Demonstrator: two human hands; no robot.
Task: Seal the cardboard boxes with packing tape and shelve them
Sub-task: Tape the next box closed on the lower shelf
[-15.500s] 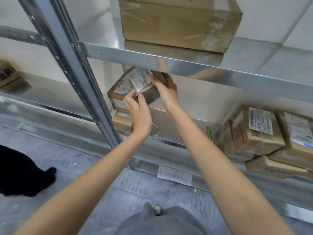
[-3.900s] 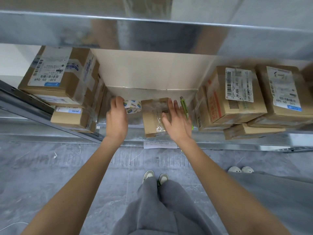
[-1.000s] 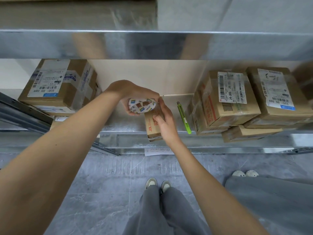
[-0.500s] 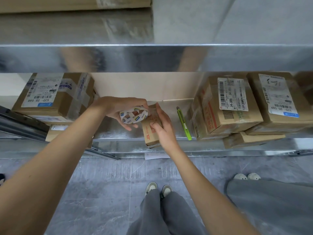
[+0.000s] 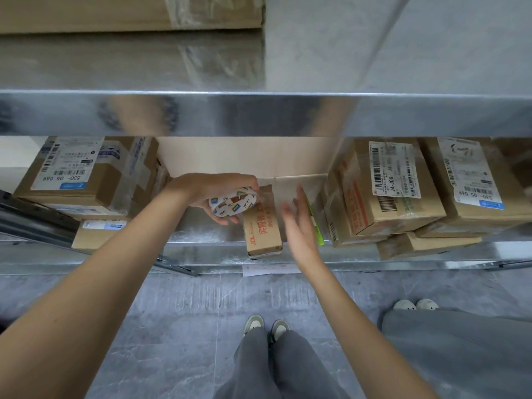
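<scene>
Nearest in the head view, grey trouser legs and a pair of pale shoes [image 5: 266, 326] are seen on the grey tiled floor [image 5: 184, 312]; a second pair of shoes [image 5: 416, 305] belonging to another person is seen to the right.

Above these, the front edge of the metal shelf [image 5: 201, 254] is reached by both forearms. The small cardboard box [image 5: 262, 226] is found at that front edge, near the middle, with its near end slightly overhanging; its long axis runs from front to back of the shelf. The right hand [image 5: 299, 223] is held just beside the box on its right, fingers straight and apart, gripping nothing; whether it touches the box cannot be told. The left hand [image 5: 218, 194] is placed just behind and left of the box, and its grip is closed around the tape roll [image 5: 234, 204], which is held against the far left corner of the box top. A clear strip appears to be drawn over that far end. The box is thus judged to lie between the two hands, the right hand being nearer to its long side for steadying or pressing.

A green pen-like tool [image 5: 315, 226] is partly hidden behind the right hand. Further back, labelled boxes are stacked at the shelf's left end [image 5: 86, 180] and right end [image 5: 403, 191]. Overhead, the upper shelf [image 5: 288, 113] is seen, carrying a large taped box [image 5: 129, 12].
</scene>
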